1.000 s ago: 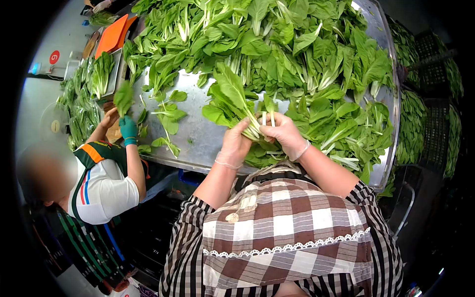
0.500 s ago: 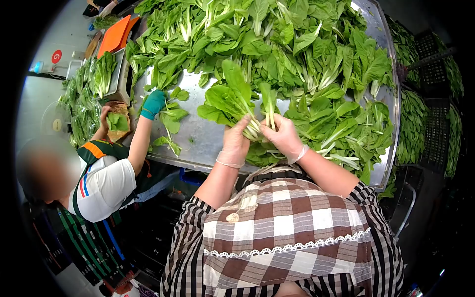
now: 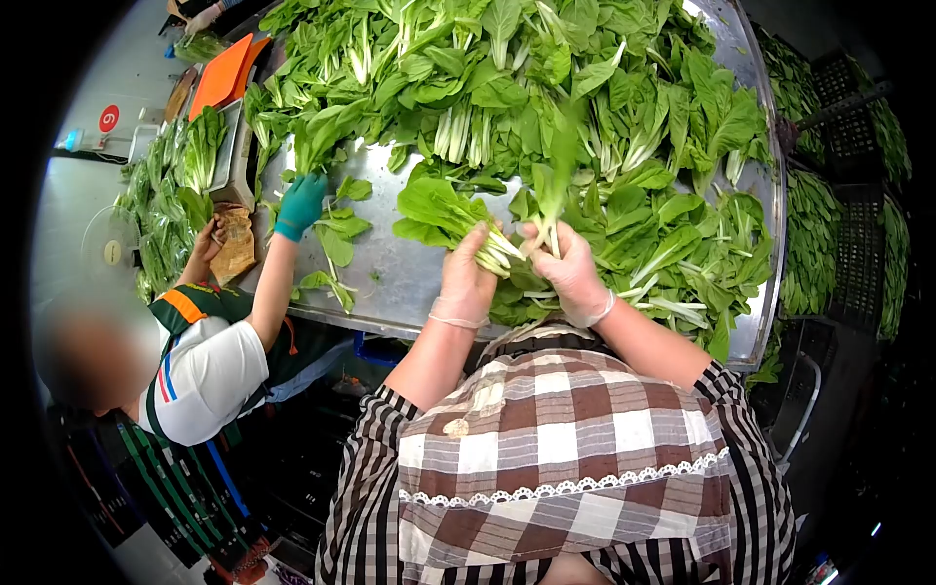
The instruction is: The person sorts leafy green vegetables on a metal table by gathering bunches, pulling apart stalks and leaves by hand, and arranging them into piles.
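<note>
My left hand (image 3: 466, 278), in a clear glove, is closed around a bunch of leafy greens (image 3: 439, 216). The bunch's leaves point up and left, and its pale stems stick out toward my right hand. My right hand (image 3: 570, 276), also in a clear glove, pinches a single leafy green (image 3: 554, 190) by its pale stems. Its upper leaves are smeared by motion. Both hands are close together above the metal table (image 3: 395, 278), near its front edge. Loose greens (image 3: 673, 249) lie just right of my right hand.
A large heap of greens (image 3: 439, 68) covers the table's far side. On the left, a co-worker's teal-gloved hand (image 3: 300, 207) holds greens beside a scale (image 3: 234, 156) with an orange panel (image 3: 222, 78). Bagged greens (image 3: 156, 214) lie beyond. Black crates (image 3: 858, 253) stand at right.
My right hand has moved slightly right and down, and its green now swings up. My left hand's bunch tilts lower. The co-worker's gloved hand has shifted slightly; their other hand's leaf has moved up-left.
</note>
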The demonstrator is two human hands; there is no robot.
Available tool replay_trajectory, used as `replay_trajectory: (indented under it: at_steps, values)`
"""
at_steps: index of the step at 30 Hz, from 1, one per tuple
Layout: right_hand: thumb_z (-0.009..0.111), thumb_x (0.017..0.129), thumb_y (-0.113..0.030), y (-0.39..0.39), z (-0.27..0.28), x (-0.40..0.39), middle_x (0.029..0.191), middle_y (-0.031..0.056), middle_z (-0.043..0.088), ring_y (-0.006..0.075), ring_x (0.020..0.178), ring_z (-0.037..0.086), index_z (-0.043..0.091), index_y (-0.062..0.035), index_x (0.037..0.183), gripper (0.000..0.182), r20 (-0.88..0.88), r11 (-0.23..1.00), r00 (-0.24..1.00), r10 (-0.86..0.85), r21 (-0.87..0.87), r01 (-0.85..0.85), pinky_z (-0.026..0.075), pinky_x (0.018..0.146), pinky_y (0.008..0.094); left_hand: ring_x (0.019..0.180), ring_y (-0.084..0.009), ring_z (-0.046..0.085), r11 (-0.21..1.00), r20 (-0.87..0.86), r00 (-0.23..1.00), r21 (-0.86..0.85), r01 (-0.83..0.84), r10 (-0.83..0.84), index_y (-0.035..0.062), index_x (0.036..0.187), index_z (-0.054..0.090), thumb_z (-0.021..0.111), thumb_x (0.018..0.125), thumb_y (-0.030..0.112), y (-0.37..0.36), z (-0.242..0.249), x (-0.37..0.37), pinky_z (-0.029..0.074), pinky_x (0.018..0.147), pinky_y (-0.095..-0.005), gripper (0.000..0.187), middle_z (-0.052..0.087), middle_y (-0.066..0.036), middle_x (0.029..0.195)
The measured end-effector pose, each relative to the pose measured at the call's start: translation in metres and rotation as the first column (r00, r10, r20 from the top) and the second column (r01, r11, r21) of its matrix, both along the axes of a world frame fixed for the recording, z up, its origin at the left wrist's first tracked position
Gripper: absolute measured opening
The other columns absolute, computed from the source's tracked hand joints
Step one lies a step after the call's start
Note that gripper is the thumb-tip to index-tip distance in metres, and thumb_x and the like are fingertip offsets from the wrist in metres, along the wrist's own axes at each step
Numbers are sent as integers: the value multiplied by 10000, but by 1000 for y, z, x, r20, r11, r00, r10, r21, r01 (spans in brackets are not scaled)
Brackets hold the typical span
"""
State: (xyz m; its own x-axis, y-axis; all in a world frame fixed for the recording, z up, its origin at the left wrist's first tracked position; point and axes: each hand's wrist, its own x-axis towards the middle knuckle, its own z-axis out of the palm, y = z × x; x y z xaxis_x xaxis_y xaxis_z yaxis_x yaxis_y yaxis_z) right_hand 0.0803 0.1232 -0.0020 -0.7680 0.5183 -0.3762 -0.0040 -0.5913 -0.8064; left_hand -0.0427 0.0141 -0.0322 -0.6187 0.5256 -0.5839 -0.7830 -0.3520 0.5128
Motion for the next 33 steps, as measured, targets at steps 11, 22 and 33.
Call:
replay_trajectory:
  at_steps: [11, 22, 33]
  values:
    - [725, 801, -360, 104, 71, 71, 955, 119, 716, 273, 789, 683, 700, -49, 1005, 373, 819, 175, 572, 42, 557, -812, 543, 733, 364, 959, -228, 623, 976, 154, 968, 115, 183, -199, 2, 1304, 448, 593, 943, 165, -32, 19, -23, 503, 947, -459, 421, 589, -151, 1284]
    - [673, 884, -236, 55, -30, -124, 917, 106, 707, 167, 706, 663, 646, 11, 1108, 334, 357, 952, 904, 234, 104, -288, 519, 629, 283, 914, -215, 619, 952, 106, 949, 111, 286, -297, 25, 1336, 466, 635, 904, 111, -59, -3, -12, 525, 910, -448, 471, 611, -90, 1008]
    - [659, 933, -286, 40, -40, -147, 731, -17, 604, 85, 618, 482, 594, -114, 880, 192, 136, 964, 984, 112, -256, -74, 391, 618, 246, 850, -174, 600, 990, 47, 990, 39, 132, -134, 32, 1326, 466, 605, 903, 83, -77, 14, -21, 529, 860, -422, 448, 599, -58, 937]
